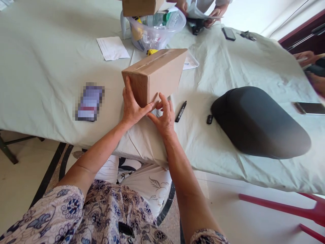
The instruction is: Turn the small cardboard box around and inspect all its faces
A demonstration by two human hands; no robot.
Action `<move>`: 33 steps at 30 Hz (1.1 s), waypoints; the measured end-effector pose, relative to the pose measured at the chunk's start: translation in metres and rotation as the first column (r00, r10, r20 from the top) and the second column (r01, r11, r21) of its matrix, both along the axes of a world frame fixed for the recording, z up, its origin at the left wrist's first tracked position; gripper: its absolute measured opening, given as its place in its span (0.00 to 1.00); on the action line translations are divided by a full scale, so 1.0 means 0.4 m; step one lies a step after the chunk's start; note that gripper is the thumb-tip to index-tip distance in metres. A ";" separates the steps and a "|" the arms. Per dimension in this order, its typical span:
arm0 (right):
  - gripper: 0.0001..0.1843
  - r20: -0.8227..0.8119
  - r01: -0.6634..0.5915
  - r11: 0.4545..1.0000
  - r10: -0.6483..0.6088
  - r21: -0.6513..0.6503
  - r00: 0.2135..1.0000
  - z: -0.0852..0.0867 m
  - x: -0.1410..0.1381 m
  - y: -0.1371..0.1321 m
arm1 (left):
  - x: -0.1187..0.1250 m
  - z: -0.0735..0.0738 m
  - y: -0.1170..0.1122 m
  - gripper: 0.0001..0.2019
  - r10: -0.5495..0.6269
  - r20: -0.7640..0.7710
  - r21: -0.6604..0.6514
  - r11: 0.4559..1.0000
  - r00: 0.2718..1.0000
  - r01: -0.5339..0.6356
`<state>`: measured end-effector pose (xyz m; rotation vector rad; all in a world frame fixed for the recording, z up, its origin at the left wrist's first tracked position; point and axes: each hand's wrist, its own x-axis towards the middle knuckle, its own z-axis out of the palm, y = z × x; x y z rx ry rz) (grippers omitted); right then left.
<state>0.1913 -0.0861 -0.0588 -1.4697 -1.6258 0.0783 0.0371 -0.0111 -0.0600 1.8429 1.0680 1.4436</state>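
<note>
A closed brown cardboard box (pixel 165 71) is tilted up over the cloth in front of me, a taped seam along its top. My left hand (pixel 133 105) grips the near end, fingers along its left side and thumb at the lower front corner. At the lower right edge, my right hand (pixel 164 113) touches the box with bent fingers, its thumb close to my left thumb. What the right fingertips do under the edge is partly hidden. A black marker (pixel 180 112) lies uncapped-looking beside my right hand, with a small black cap (pixel 209 119) farther right.
A large black rounded case (pixel 261 122) lies at right. Beyond the box stand a clear plastic basket (pixel 152 37) with bottles and another cardboard box (pixel 139 7). A phone (pixel 90 101) and white paper (pixel 113 48) lie left. Another person's hands (pixel 215 13) hold papers at the far side.
</note>
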 end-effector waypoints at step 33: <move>0.36 -0.561 0.402 0.914 -0.304 0.056 0.770 0.029 0.144 0.005 | -0.095 0.000 0.109 0.52 -0.338 0.182 -0.138 0.921 0.923 0.364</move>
